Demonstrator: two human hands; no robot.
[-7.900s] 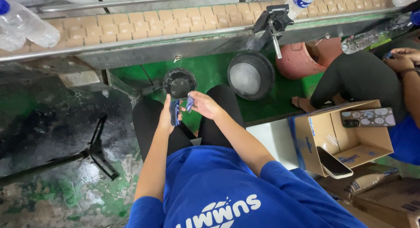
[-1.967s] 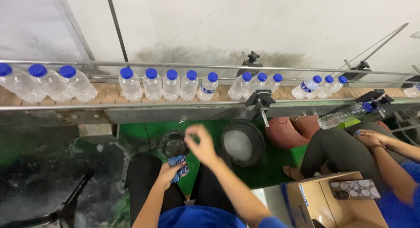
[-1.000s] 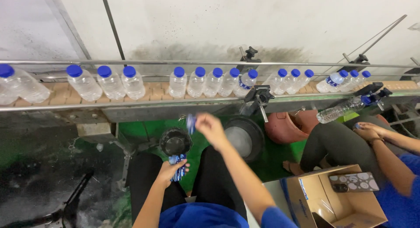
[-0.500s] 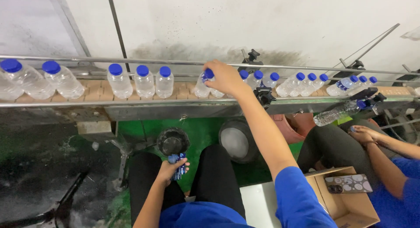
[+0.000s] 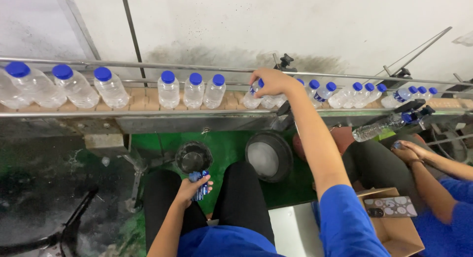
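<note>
Fingers: our right hand (image 5: 272, 81) curls its fingers over the top of a bottle (image 5: 252, 96) on the conveyor (image 5: 143, 102); our left hand (image 5: 191, 187) is closed round a bunch of blue labels (image 5: 202, 185) above our lap.
Bottle: it stands upright on the belt, just right of a group of three capped bottles (image 5: 193, 90); its blue cap shows only as a sliver between our fingers.
Hidden: our hand covers most of that cap, so we cannot tell whether a label is on it. The bottles behind our wrist are partly blocked. The labels in our left hand are too small to read as single pieces.
Cut off: three larger-looking bottles (image 5: 64, 84) at far left run out of the frame; our torso is cropped at the bottom edge.
Edges: a rail (image 5: 123, 65) runs behind the bottles and another along the front lip of the belt, so they sit between the two.
Room: open gaps lie on the belt between the bottle groups; between our knees the space is tight, with a black cup (image 5: 193, 157) and a round fan (image 5: 268, 156) just ahead.
Neighbour: another person's hands (image 5: 411, 149) rest at right, near a lying bottle (image 5: 379, 128) and a cardboard box (image 5: 394, 227).
Surface: a tan slatted belt on a steel frame.
Surroundings: a white, stained wall (image 5: 295, 25) behind; a green, wet floor (image 5: 226, 143) below.
</note>
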